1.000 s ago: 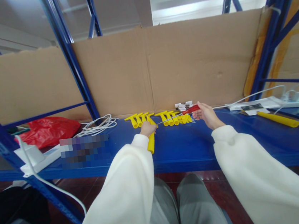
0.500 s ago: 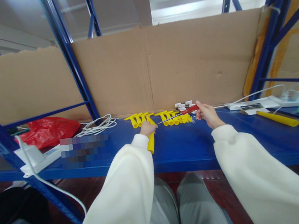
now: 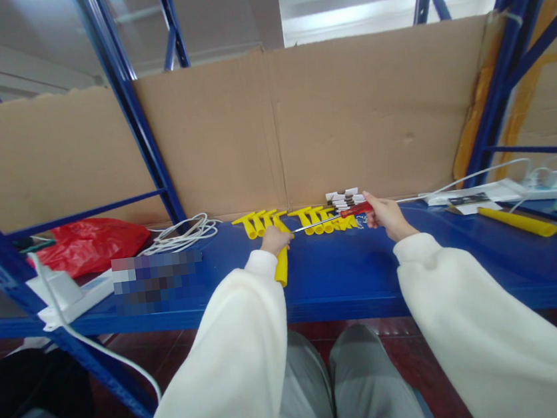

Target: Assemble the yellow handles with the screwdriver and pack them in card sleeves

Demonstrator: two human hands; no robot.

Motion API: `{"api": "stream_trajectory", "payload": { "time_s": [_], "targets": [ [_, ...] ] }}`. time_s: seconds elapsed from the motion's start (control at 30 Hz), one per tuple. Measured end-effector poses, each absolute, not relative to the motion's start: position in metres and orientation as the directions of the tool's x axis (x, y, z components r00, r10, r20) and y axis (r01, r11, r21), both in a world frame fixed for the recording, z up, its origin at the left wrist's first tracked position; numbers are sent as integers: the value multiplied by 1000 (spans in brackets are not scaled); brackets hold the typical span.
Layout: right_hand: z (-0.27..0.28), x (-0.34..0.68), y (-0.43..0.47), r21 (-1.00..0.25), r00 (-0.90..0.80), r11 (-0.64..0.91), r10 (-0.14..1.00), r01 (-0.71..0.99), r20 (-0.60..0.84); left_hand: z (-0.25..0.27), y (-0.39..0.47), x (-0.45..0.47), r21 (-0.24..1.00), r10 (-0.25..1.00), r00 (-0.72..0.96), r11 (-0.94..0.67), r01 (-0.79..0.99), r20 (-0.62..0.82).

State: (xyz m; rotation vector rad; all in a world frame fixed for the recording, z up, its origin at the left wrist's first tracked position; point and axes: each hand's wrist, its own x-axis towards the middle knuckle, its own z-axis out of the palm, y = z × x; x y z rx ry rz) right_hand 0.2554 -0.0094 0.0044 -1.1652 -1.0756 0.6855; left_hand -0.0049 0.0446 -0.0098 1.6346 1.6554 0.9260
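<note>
My left hand (image 3: 275, 239) is closed around a yellow plastic handle (image 3: 282, 270), its tube end pointing toward me at the middle of the blue shelf (image 3: 336, 273). In my right hand (image 3: 386, 215) is a screwdriver (image 3: 356, 209) with a red handle, held nearly level. Its metal shaft reaches left, and the tip meets the yellow piece beside my left fingers; the exact contact is too small to make out. Behind the hands lie several more yellow handles (image 3: 316, 221) in two groups. Small yellow parts (image 3: 348, 222) lie under and beside the screwdriver.
A cardboard panel (image 3: 372, 111) stands along the back. White cable (image 3: 185, 233), a red plastic bag (image 3: 101, 242) and a white power strip (image 3: 75, 302) are on the left. Another yellow piece (image 3: 518, 220) lies at the right, and black-and-white pieces (image 3: 345, 198) sit behind the screwdriver.
The screwdriver's handle end has dropped slightly and its angle is flatter, with small shifts of my right fingers. My left hand and the yellow handle have stayed in place.
</note>
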Motion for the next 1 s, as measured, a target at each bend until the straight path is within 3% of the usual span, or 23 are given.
{"api": "stream_trajectory", "payload": {
  "time_s": [0.2,0.6,0.87,1.0],
  "targets": [
    [3,255,-10,-954,349,290,889,73,296,-9,42,-4,824,998,-39,-21,566,52],
    [7,258,-13,-956,178,265,954,-123,242,-9,44,-4,832,999,-15,-30,555,47],
    [14,257,-13,-930,174,210,971,-303,162,-7,39,-4,816,999,-25,-24,577,48],
    [17,256,-16,-938,150,201,975,-283,163,-7,38,-3,812,998,-30,-21,583,48]
  ]
}}
